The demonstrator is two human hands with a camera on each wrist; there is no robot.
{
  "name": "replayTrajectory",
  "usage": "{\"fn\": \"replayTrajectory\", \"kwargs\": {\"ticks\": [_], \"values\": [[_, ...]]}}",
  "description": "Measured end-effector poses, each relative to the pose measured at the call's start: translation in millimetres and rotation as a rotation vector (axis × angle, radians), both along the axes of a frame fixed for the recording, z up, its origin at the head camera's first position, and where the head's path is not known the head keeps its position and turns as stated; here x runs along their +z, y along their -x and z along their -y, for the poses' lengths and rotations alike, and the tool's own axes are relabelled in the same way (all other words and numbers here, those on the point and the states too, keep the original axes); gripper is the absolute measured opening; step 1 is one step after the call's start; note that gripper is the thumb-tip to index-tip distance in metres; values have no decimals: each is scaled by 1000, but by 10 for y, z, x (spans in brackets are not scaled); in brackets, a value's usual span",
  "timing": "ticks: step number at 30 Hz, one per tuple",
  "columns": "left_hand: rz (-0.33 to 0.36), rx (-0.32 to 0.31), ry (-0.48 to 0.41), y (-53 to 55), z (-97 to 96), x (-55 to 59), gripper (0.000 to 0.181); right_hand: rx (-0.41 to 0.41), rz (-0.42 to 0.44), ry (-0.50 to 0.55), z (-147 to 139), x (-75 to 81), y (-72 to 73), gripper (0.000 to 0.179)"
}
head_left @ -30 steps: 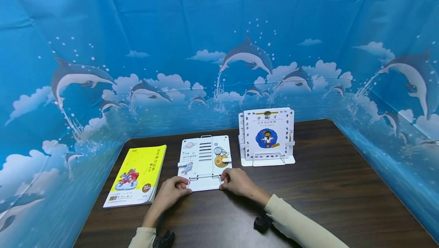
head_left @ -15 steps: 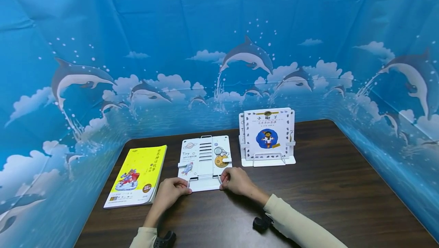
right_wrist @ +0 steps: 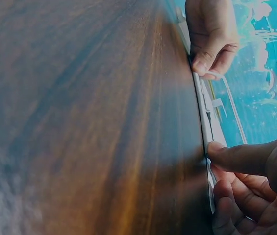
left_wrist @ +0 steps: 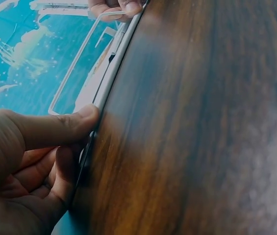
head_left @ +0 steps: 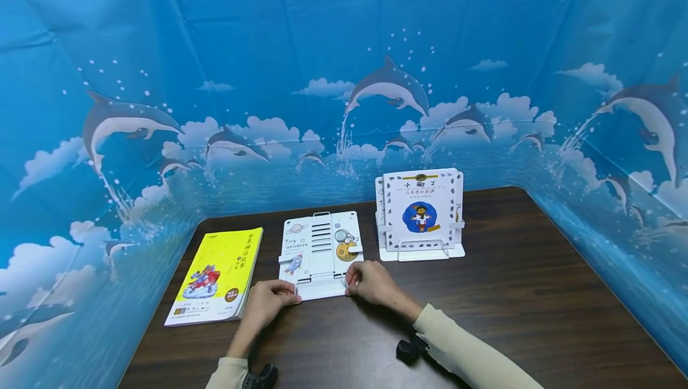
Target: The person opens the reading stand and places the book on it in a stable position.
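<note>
White stand point(head_left: 322, 239) lies on the counter point(head_left: 510, 287), approx mid, betw yellow book point(head_left: 215, 275) and the other stand point(head_left: 421, 254). L hand point(head_left: 267, 303) has its fingers narrow, pinching the near edge at the left corner; R hand point(head_left: 372, 283) does the same at the right corner. Thumbs on top, tips of the other fingers partly hidden, so can't tell how far under they go. Wire loop point(right_wrist: 234, 107) pokes up btwn them; hard to say if either thumb's on it too. Wrist views blur the stand to a thin strip. Other stand is upright w/ a white book point(head_left: 421, 210) in it, held by a wire at the bottom, covering most of its printed face. Both sleeves cut off at the bottom of the head view.
</note>
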State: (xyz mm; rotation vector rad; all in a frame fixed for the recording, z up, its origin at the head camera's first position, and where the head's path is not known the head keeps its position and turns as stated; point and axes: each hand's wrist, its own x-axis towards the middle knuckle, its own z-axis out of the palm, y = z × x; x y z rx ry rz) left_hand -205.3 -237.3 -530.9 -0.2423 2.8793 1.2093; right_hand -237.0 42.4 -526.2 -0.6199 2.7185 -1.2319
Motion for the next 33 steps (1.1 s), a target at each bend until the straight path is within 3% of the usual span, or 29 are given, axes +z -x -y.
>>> {"fn": "replayTrajectory", "kwargs": {"ticks": [7, 12, 16, 21, 27, 33], "values": [[18, -12, -16, -5, 22, 10, 16, 10, -9, 6, 1, -13, -13, 20], [26, -58, -87, -22, 83, 105, 9, 47, -22, 70, -66, 19, 27, 8], [17, -38, -142, 16, 155, 200, 14, -59, -48, 120, -149, 60, 106, 4], [-37, 62, -165, 172, 212, 262, 26, -208, -61, 153, -205, 122, 220, 15], [-32, 132, -164, 406, 170, 240, 43, -203, -9, 136, -182, 127, 296, 34], [13, 155, -266, 559, 29, 156, 59, -201, 38, 127, -157, 118, 303, 40]]}}
